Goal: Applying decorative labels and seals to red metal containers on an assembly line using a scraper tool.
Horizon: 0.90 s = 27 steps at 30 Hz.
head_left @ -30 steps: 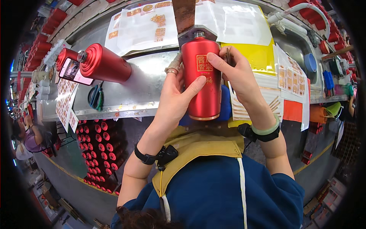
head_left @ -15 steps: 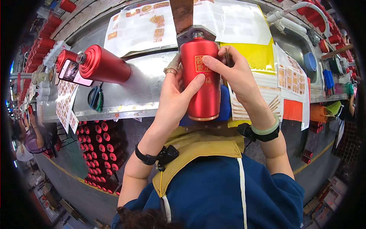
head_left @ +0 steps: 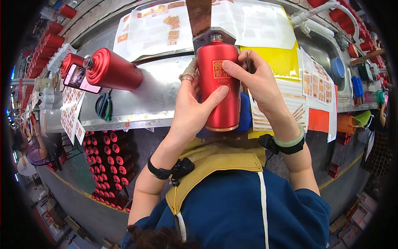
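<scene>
A glossy red bottle (head_left: pixel 227 108) lies tilted in front of me, its glass neck (head_left: pixel 215 37) against a metal bracket (head_left: pixel 202 38) at the far side. My left hand (head_left: pixel 192 106) is closed around its left side, thumb across small gold lettering; a wrap covers one fingertip. From the right, my right hand (head_left: pixel 263 85) grips the bottle, its thumb pressing the edge of a square gold emblem (head_left: pixel 220 71). Thin dark tweezers (head_left: pixel 248 59) seem tucked between the right fingers, partly hidden. Blue material (head_left: pixel 245 112) shows beneath the bottle.
Two more red bottles (head_left: pixel 118 70), a phone (head_left: pixel 81 79) and scissors (head_left: pixel 103 107) occupy the left of the metal bench (head_left: pixel 153 99). Gold sticker sheets (head_left: pixel 159 33) lie behind; others (head_left: pixel 319 85) sit right, beside a sink (head_left: pixel 317 45). Below left stand several rows of red bottles (head_left: pixel 108 166). A person (head_left: pixel 35 149) works far left.
My left thumb has slid slightly to the right and down over the gold lettering. The bottle and my right hand have shifted only a little.
</scene>
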Each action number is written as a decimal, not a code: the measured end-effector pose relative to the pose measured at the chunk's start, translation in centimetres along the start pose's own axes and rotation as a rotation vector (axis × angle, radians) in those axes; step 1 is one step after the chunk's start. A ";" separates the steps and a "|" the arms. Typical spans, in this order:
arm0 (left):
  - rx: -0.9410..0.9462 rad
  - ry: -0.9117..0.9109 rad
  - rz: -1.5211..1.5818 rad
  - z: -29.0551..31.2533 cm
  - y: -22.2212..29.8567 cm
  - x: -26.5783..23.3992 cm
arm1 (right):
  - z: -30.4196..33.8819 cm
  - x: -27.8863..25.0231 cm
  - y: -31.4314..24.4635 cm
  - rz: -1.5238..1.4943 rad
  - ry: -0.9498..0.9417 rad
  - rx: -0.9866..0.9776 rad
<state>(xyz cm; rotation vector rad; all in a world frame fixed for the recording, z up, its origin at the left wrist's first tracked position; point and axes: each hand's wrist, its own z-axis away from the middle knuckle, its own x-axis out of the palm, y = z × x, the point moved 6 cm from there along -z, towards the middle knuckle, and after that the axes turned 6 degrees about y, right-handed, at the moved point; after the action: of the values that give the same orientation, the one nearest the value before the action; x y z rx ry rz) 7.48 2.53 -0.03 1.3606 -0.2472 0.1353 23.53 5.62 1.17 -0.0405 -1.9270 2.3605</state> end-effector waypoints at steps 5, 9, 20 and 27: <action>0.009 -0.008 -0.009 0.0 0.1 0.1 | -0.2 -0.3 0.2 0.001 0.008 -0.003; 0.006 0.003 -0.029 0.0 0.2 0.1 | -0.2 -0.8 -0.1 0.064 -0.022 -0.007; 0.028 0.031 -0.044 0.0 0.0 0.0 | 2.1 0.1 -6.6 0.495 -0.118 -0.661; 0.023 -0.065 0.107 -1.3 0.3 -1.0 | 3.9 -0.7 -7.3 0.717 -0.045 -1.177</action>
<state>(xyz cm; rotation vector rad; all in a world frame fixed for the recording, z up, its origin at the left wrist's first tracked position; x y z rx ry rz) 6.53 3.89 -0.27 1.3766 -0.3741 0.1844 24.36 3.19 9.11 -0.8534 -3.3769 1.0074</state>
